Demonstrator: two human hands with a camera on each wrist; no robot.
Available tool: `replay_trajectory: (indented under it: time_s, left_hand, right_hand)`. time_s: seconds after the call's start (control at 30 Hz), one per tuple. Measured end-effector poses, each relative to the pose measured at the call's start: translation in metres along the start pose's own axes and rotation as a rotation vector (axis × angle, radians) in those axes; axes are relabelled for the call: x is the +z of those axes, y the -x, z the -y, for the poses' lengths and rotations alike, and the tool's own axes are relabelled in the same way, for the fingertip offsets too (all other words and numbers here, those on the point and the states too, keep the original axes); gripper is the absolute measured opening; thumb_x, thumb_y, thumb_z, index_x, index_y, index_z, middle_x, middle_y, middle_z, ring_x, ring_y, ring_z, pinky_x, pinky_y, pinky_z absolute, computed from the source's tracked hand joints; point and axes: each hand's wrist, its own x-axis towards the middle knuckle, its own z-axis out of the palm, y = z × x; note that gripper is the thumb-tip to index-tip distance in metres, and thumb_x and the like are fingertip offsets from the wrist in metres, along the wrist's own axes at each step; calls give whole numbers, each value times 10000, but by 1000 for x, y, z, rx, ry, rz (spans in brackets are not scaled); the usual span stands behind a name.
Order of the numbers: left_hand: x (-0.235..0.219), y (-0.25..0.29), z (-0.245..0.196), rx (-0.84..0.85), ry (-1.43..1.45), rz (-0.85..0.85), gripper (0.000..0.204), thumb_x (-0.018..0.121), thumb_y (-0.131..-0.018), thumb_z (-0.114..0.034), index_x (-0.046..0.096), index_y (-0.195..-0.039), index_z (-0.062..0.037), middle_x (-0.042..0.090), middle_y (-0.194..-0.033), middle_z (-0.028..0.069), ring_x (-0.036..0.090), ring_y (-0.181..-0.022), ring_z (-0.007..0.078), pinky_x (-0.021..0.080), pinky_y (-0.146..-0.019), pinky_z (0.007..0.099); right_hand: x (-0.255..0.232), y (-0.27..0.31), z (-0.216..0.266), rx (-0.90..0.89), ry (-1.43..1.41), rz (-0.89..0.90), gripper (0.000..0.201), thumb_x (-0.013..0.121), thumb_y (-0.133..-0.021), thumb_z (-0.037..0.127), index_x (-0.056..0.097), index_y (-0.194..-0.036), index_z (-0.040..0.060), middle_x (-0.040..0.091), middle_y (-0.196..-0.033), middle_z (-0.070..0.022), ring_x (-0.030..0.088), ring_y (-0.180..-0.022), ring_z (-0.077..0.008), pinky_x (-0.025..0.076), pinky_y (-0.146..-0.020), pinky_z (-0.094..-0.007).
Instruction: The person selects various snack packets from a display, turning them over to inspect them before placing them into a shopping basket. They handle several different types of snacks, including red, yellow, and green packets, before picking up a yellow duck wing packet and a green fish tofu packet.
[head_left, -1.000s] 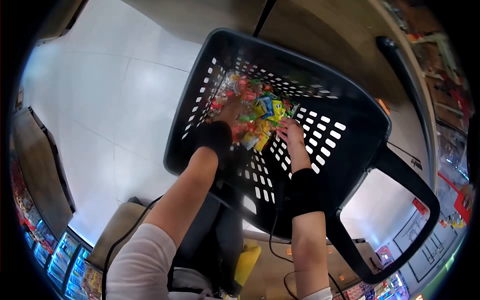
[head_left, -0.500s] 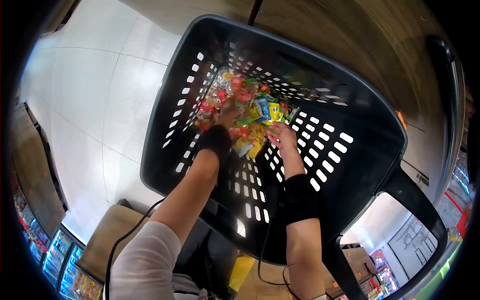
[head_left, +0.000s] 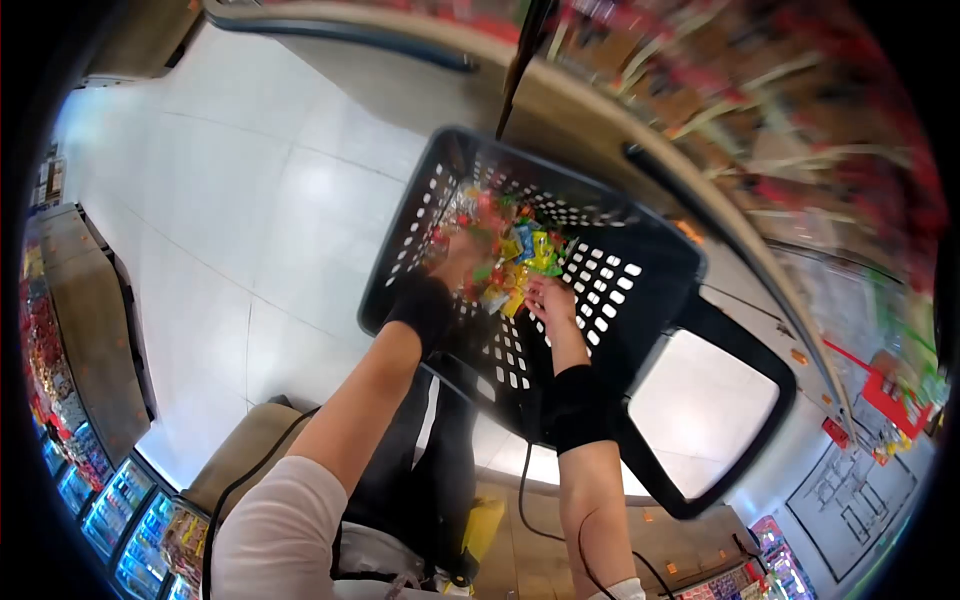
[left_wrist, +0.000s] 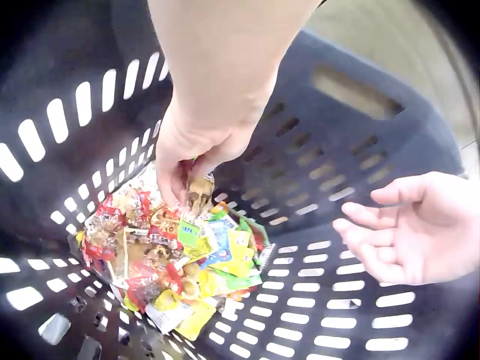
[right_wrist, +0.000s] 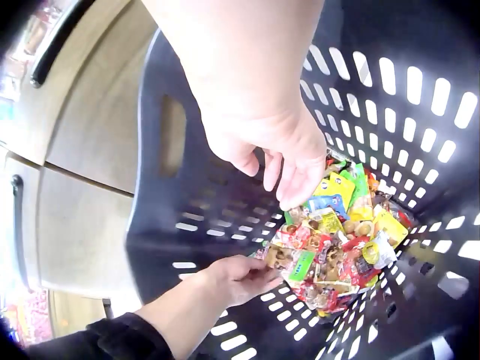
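A pile of small wrapped snack packets (left_wrist: 150, 255), in red, yellow, blue, green and clear wrappers, lies at the bottom of a black shopping basket (head_left: 640, 240). My left hand (left_wrist: 206, 142) reaches down into the basket over the pile. Between its thumb and fingers it pinches a small clear packet (left_wrist: 200, 193) with brown contents; in the head view this hand is blurred. Also inside the basket, my right hand (right_wrist: 262, 142) hovers beside the pile with loosely bent fingers and nothing in them. Blue and yellow packets (right_wrist: 330, 195) lie nearest its fingertips.
The basket's long handle (head_left: 775, 420) extends toward the lower right. Behind it stand wooden cabinets (right_wrist: 82, 180) with dark bar handles and goods on top. Pale floor tiles (head_left: 270, 210) stretch out to the left. Cables hang near both forearms.
The head view has shifted, so the basket looks smaller and more shelf goods show at upper right. Both hands stay in the basket, the left at the pile and the right beside it.
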Motion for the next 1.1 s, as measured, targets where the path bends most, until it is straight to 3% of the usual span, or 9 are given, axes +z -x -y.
replay_trajectory:
  time_s: [0.13,0.23,0.33,0.47,0.53,0.7,0.8,0.93,1.1]
  left_hand:
    - [-32,57,-15,223,51,-53,573,733,-654,-344,533,-1082,-19,603,-968,182,613,-821,277,491,-732,361]
    - [-84,122,-41,255,227,147,468,691,-723,-224,517,-1109,-25,596,-961,153,615,-762,200,521,-637,323]
    - [-164,229,-101,299,476,190,332,622,-779,-114,522,-1083,-25,585,-863,96,582,-701,131,532,-570,270]
    - [-238,331,-156,557,622,260,221,555,-803,-51,500,-1012,-5,522,-793,34,546,-704,105,552,-597,268]
    - [-255,360,-172,626,573,271,212,505,-821,-29,488,-1031,-14,530,-825,19,545,-749,97,551,-614,267]
    - [-299,466,-209,782,604,341,180,504,-836,-47,471,-1011,-22,536,-903,-5,544,-795,65,546,-621,257]
    - [-308,500,-216,962,630,326,143,497,-848,-53,460,-985,-35,539,-919,-2,547,-831,71,546,-635,254]
    - [-312,533,-222,1017,690,380,83,503,-855,-51,450,-919,-40,540,-923,8,543,-843,67,549,-646,252]
    - [-314,554,-222,1015,776,442,83,519,-856,-56,438,-865,-42,563,-893,27,561,-810,71,554,-622,251]
  right_hand:
    - [-12,90,34,-23,-41,91,262,410,-867,187,569,-1024,51,594,-921,-42,578,-798,-139,489,-711,-289]
    - [-25,164,67,-175,-64,125,262,441,-859,166,536,-1059,26,586,-927,-62,579,-811,-154,484,-744,-301]
    - [-41,229,97,-407,-92,191,237,469,-873,167,540,-1048,25,584,-961,-72,574,-834,-156,476,-767,-298]
    - [-52,337,144,-642,-43,260,266,478,-885,193,532,-1083,23,577,-1014,-74,556,-900,-151,463,-796,-287]
    - [-55,388,161,-759,-73,347,285,485,-886,207,528,-1099,23,576,-1024,-67,550,-886,-128,462,-774,-275]
    - [-68,490,180,-984,43,274,252,548,-860,158,549,-1068,16,580,-901,-3,526,-754,-63,429,-662,-194]
    - [-76,535,185,-1090,-69,329,192,596,-813,77,557,-987,3,591,-826,-14,526,-706,-69,406,-633,-197]
    - [-83,581,183,-1120,-149,360,194,607,-800,55,527,-972,14,584,-814,-11,531,-730,-60,402,-624,-179]
    - [-92,595,175,-1123,-182,406,169,621,-786,44,511,-913,34,582,-789,-12,541,-705,-60,413,-614,-181]
